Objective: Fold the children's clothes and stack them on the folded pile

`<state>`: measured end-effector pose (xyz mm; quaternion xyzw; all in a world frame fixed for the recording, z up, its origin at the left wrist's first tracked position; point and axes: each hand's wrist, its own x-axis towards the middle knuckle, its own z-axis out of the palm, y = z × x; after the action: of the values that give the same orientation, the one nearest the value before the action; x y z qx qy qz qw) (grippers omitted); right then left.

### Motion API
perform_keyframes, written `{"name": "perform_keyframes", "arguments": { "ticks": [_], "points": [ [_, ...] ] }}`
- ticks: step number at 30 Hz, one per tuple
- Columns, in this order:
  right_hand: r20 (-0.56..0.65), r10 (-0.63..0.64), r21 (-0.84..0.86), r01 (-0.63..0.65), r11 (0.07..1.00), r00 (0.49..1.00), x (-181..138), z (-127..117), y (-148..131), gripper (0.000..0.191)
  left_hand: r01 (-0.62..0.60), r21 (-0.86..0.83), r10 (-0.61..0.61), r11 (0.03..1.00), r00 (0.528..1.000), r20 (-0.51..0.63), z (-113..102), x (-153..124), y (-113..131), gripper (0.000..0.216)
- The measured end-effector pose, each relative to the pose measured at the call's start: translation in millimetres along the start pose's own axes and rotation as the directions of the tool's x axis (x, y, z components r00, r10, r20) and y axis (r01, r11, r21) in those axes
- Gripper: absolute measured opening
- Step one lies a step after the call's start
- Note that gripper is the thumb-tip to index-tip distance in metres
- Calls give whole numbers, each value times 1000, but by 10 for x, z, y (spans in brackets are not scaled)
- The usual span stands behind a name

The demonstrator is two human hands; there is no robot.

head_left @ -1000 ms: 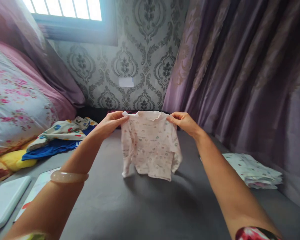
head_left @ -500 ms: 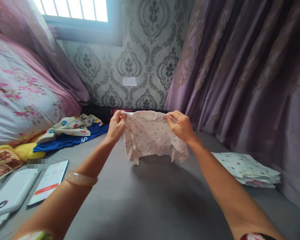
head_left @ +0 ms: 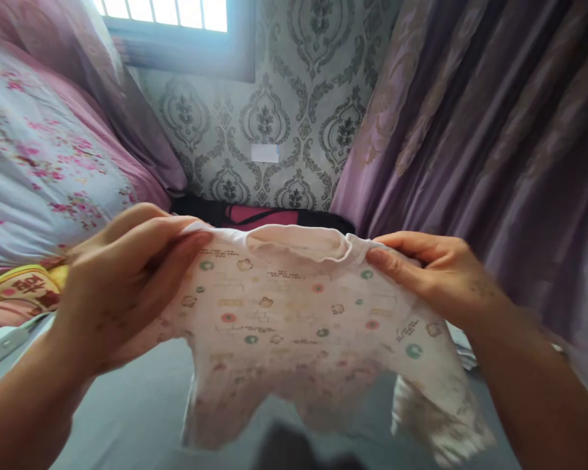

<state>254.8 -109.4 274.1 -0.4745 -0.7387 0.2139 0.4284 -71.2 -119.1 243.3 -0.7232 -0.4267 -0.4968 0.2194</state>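
A small pale pink baby shirt [head_left: 298,326] with little printed figures hangs spread out close in front of the camera. My left hand [head_left: 122,281] pinches its left shoulder and my right hand [head_left: 436,274] pinches its right shoulder, both closed on the cloth beside the neckline. The lower hem and sleeves droop above the grey bed surface [head_left: 127,418]. The shirt hides most of what lies behind it.
A floral pink pillow [head_left: 44,176] rises at the left with a yellow and red cushion [head_left: 19,290] below it. Purple curtains [head_left: 494,143] fill the right side. Patterned wallpaper [head_left: 274,98] and a window [head_left: 176,13] are ahead. A dark and red item [head_left: 259,214] lies by the wall.
Both hands have drawn the shirt up and much closer to the camera, still gripping its shoulders. The phone, blue clothes and folded pile are now out of sight.
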Motion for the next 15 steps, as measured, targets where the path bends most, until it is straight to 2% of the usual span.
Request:
{"name": "perform_keyframes", "arguments": {
  "ticks": [2, 3, 6, 9, 11, 13, 15],
  "points": [
    [167, 106, 74, -120, 990, 980, 124, 103, 219, 37, 72, -105, -48, 992, 976, 215, 200, -12, -133, 17],
    [228, 150, 95, -175, 980, 962, 188, 188, 387, 38, 148, -123, -100, 981, 939, 329, 366, -60, -232, 23],
    [333, 245, 37, -273, 961, 911, 334, 545, 1067, 40, 200, -175, -72, 964, 830, 554, 1034, -379, -590, 37],
    [326, 242, -122, -213, 969, 914, 364, 943, 1799, 37, 264, -164, -85, 951, 729, 679, 1726, -840, -884, 38],
    [302, 228, -293, -138, 946, 925, 330, 1155, 2166, 33, 279, -101, -117, 955, 667, 736, 2076, -1113, -990, 35],
    [314, 235, -441, -78, 894, 920, 285, 1293, 2379, 31, 240, -69, -105, 968, 644, 757, 2305, -1296, -1034, 32],
    [340, 249, -562, -16, 827, 907, 258, 1361, 2458, 30, 181, -19, -100, 983, 626, 773, 2436, -1380, -1044, 31]
  ]
}}
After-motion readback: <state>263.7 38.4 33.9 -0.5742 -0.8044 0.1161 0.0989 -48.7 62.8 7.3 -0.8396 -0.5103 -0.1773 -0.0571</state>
